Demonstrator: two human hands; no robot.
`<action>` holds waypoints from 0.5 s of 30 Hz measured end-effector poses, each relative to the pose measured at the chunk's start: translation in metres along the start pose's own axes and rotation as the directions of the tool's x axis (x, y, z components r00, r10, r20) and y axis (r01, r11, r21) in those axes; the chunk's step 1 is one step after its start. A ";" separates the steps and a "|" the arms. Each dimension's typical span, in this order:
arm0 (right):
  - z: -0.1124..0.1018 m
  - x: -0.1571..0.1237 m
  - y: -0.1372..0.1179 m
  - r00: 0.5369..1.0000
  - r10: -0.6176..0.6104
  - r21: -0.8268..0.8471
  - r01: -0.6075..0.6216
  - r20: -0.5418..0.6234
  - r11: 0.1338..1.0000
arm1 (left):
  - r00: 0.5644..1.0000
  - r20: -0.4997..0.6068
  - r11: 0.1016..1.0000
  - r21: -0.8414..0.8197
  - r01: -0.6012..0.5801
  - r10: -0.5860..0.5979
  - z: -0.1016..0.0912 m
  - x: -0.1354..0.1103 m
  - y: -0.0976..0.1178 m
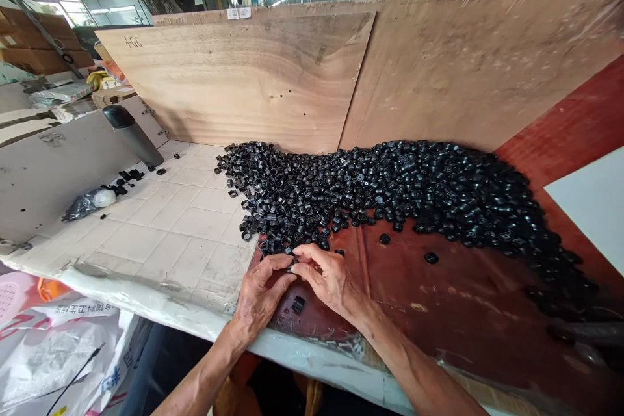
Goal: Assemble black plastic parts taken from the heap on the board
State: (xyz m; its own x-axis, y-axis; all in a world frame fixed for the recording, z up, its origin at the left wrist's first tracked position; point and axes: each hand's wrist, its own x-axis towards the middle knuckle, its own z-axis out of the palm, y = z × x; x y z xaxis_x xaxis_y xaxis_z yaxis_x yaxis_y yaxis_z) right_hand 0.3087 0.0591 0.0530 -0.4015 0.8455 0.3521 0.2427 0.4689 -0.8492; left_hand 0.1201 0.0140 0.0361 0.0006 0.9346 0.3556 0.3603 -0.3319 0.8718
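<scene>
Head cam looks down on a bench with both bare hands right at the front edge. The left hand and right hand are brought together, fingers curled in, and the fingertips of both are pressed around a small black plastic piece. It's mostly hidden, so I can't make out its exact shape, but it's definitely pinched between them. Just below the hands, a black plastic ring sits by itself on a glossy red-brown board, and a couple of flat black discs lie farther right on the same board. Just ahead of the hands is a huge sprawling heap of black plastic rings, banked against an upright plywood panel and curving off to the right. Left of the heap is a white tile-patterned bench top with a small cluster of black pieces, a black-capped grey flask lying on its side, and a knotted black plastic bag. Down by the bench's front left corner there's a white woven sack, and cardboard boxes are stacked way off in the back left.
</scene>
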 end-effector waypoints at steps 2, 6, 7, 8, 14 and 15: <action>-0.002 0.000 -0.004 0.999 -0.028 -0.056 0.031 0.042 0.998 | 1.000 0.001 1.000 0.013 0.017 -0.017 0.000 -0.001 0.000; -0.004 -0.001 -0.006 0.995 -0.048 -0.084 0.055 0.086 0.995 | 0.998 -0.056 1.000 0.027 -0.014 0.016 -0.001 -0.001 -0.004; -0.002 -0.001 -0.004 0.996 -0.031 -0.090 0.039 0.083 0.995 | 0.998 -0.058 0.999 0.034 -0.037 0.039 -0.002 -0.001 -0.006; 0.000 -0.001 -0.001 0.997 -0.012 -0.107 0.020 0.077 0.994 | 0.997 -0.052 0.998 0.043 -0.047 0.049 -0.002 -0.001 -0.008; 0.014 0.002 0.012 0.996 -0.045 -0.164 0.032 -0.074 0.986 | 0.994 -0.053 0.995 0.042 -0.095 0.098 0.003 -0.004 -0.036; 0.015 0.002 0.012 0.995 -0.067 -0.153 0.055 -0.072 0.987 | 0.992 -0.072 0.994 0.049 -0.097 0.101 0.004 -0.004 -0.041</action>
State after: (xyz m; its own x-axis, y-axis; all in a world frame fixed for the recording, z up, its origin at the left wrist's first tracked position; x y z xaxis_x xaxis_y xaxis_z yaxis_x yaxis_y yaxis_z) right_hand 0.2978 0.0628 0.0377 -0.3525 0.8284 0.4353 0.3526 0.5484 -0.7582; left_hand 0.1092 0.0243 -0.0025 -0.0300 0.8849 0.4648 0.4034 -0.4148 0.8156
